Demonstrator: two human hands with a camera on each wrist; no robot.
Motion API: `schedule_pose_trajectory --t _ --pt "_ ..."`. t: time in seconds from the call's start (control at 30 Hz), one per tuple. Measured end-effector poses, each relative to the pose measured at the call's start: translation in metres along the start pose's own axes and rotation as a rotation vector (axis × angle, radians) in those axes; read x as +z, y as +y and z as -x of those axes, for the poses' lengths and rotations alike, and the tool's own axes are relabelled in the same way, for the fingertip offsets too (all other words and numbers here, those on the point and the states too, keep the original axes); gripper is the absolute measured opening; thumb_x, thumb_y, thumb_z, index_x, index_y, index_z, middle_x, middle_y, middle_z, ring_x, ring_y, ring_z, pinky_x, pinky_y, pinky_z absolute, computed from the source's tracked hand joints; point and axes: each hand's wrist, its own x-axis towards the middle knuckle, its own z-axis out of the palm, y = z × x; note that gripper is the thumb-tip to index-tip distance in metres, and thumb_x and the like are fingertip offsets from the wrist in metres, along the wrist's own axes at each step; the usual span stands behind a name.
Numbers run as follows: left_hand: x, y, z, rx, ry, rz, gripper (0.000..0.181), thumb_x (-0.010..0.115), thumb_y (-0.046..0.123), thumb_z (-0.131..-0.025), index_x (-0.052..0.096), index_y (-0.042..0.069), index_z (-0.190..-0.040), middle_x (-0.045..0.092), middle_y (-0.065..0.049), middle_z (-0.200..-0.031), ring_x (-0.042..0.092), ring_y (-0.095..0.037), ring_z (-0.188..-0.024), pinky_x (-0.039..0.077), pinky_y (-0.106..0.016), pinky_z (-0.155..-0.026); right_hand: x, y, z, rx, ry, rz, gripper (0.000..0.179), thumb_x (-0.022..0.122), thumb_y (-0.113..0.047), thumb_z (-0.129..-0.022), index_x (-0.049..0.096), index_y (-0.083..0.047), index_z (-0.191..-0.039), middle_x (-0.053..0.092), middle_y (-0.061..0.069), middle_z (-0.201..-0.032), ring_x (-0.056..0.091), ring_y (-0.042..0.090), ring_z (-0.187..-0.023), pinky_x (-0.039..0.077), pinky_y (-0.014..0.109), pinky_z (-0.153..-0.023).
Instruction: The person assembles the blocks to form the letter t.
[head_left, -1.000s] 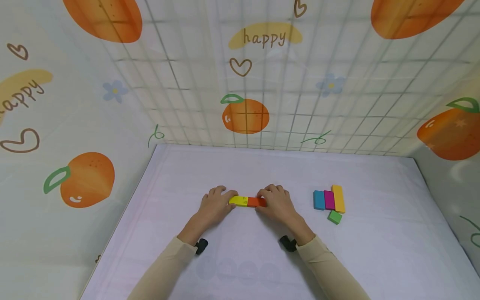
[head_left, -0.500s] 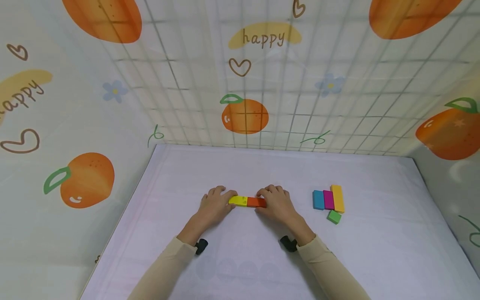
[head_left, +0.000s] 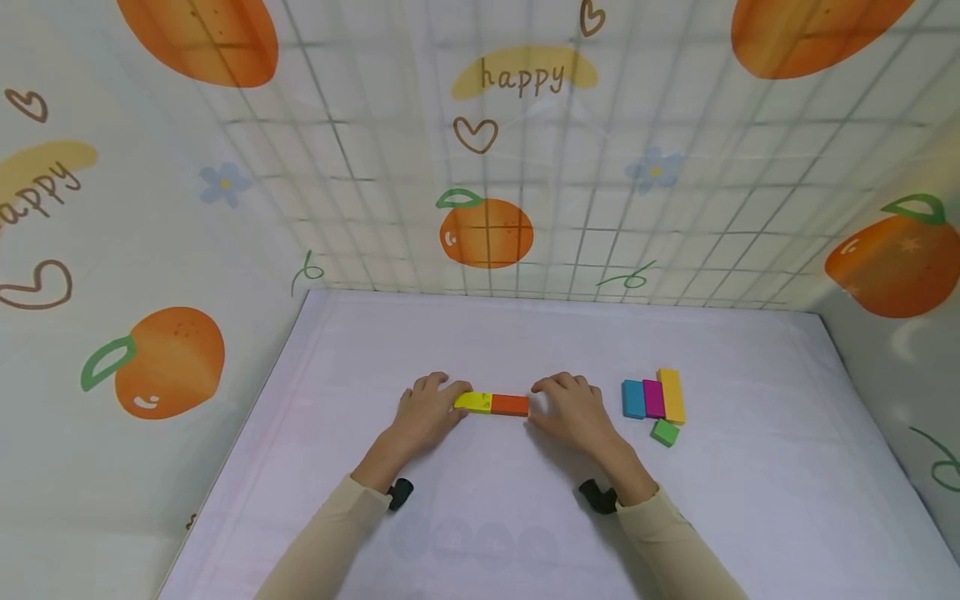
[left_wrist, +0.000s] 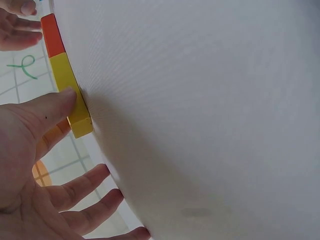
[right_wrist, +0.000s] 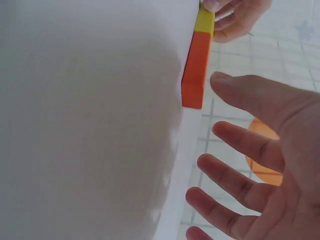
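Note:
A yellow block (head_left: 474,403) and an orange-red block (head_left: 510,406) lie end to end in one row on the white table. My left hand (head_left: 427,414) pinches the yellow block near its outer end between thumb and index finger; its other fingers spread onto the tabletop in the left wrist view. Just off the outer end of the orange-red block is my right hand (head_left: 573,412), fingers spread and loosely bent, holding nothing. In the right wrist view a gap shows between the right thumb (right_wrist: 235,87) and the orange-red block (right_wrist: 196,70).
Right of my right hand, a blue block (head_left: 633,399), a magenta block (head_left: 653,399) and a longer yellow-orange block (head_left: 671,397) stand side by side. A small green block (head_left: 664,432) lies just in front of them. Fruit-printed cloth walls (head_left: 390,200) border the white table (head_left: 480,492).
My right hand has let go of the orange-red block and moved a little to the right. The left hand keeps its pinch on the yellow block. The head view has shifted slightly.

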Motion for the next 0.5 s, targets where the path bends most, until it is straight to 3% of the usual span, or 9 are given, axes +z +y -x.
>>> schedule_pose_trajectory --t 0.5 --pt "0.003 -0.002 -0.002 -0.012 -0.017 -0.018 0.043 0.067 0.036 -0.097 0.058 0.031 -0.139 0.044 -0.015 -0.147 0.039 -0.038 -0.134 0.036 -0.062 -0.103 -0.025 0.033 0.024 0.025 0.096 -0.007 0.044 0.084 -0.029 -0.082 0.069 -0.011 -0.119 0.06 0.015 -0.123 0.051 0.038 -0.114 0.042 0.057 -0.09"
